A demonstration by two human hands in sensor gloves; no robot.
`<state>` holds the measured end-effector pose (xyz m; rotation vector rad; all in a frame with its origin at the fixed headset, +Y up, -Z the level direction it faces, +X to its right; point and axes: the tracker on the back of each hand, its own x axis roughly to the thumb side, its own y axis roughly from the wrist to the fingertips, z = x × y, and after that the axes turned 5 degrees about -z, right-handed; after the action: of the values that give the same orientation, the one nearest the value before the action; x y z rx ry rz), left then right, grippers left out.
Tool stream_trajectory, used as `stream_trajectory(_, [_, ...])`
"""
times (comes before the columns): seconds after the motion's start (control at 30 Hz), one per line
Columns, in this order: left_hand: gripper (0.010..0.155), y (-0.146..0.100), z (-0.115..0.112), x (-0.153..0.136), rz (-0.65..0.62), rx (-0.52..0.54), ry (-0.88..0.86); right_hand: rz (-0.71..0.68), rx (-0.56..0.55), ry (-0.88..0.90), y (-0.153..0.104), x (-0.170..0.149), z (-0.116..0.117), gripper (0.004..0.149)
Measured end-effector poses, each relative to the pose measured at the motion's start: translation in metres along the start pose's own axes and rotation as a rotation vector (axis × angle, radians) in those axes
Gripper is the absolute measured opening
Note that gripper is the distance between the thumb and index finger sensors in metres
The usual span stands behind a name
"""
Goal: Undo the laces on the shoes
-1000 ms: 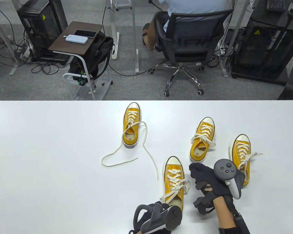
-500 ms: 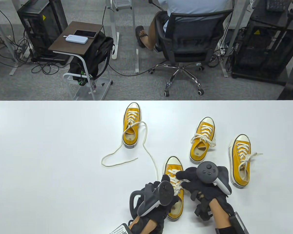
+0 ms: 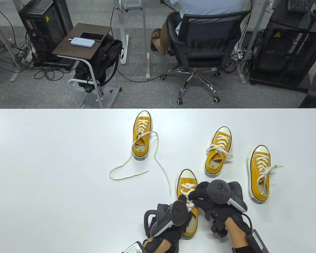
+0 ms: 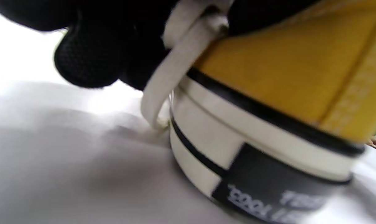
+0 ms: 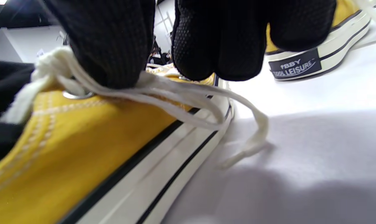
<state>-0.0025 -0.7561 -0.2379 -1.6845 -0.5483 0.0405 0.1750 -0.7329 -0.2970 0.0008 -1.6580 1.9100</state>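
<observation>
Four yellow sneakers with white laces stand on the white table (image 3: pixel 55 158). Both hands work on the nearest shoe (image 3: pixel 186 181). My left hand (image 3: pixel 184 200) pinches the lace at the knot (image 3: pixel 190 203) from the left. My right hand (image 3: pixel 194 194) grips the lace at the knot from the right. In the left wrist view a lace loop (image 4: pixel 172 77) hangs from my black fingers (image 4: pixel 91 59) beside the shoe's heel (image 4: pixel 268 102). In the right wrist view my fingers (image 5: pixel 113 46) press on the lace strands (image 5: pixel 188 99), which trail over the shoe's side (image 5: pixel 66 133).
The far left shoe (image 3: pixel 141 139) has its lace (image 3: pixel 126 168) loose across the table. Two shoes with tied bows stand at the right, one in the middle (image 3: pixel 218 152) and one at the far right (image 3: pixel 259 171). A person sits in an office chair (image 3: pixel 205 47) beyond the table.
Both hands have moved in onto the nearest shoe. The right hand came from the right, the left hand from the bottom edge, and both now hold the lace at the knot.
</observation>
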Motion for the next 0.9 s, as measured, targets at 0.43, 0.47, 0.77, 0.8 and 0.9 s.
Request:
stream_trajectory(0.43, [0.071,0.000,-0.001,-0.001,0.011,0.009,-0.021,0.098,-0.328,0.196,-0.036,-0.031,-0.064,0.039])
stream_trajectory(0.47, [0.071,0.000,-0.001,-0.001,0.010,0.008,-0.023,0.108,-0.366,0.219,-0.040,-0.036,-0.069,0.039])
stream_trajectory(0.77, [0.070,0.002,-0.001,-0.001,-0.002,0.000,-0.033,0.353,-0.962,0.418,-0.103,-0.086,-0.110,0.039])
stream_trajectory(0.8, [0.070,0.002,-0.002,0.000,-0.002,0.002,-0.034,0.369,-0.905,0.404,-0.103,-0.087,-0.110,0.038])
stream_trajectory(0.9, [0.070,0.002,-0.002,0.000,0.003,0.007,-0.023,0.397,-0.619,0.342,-0.094,-0.090,-0.105,0.037])
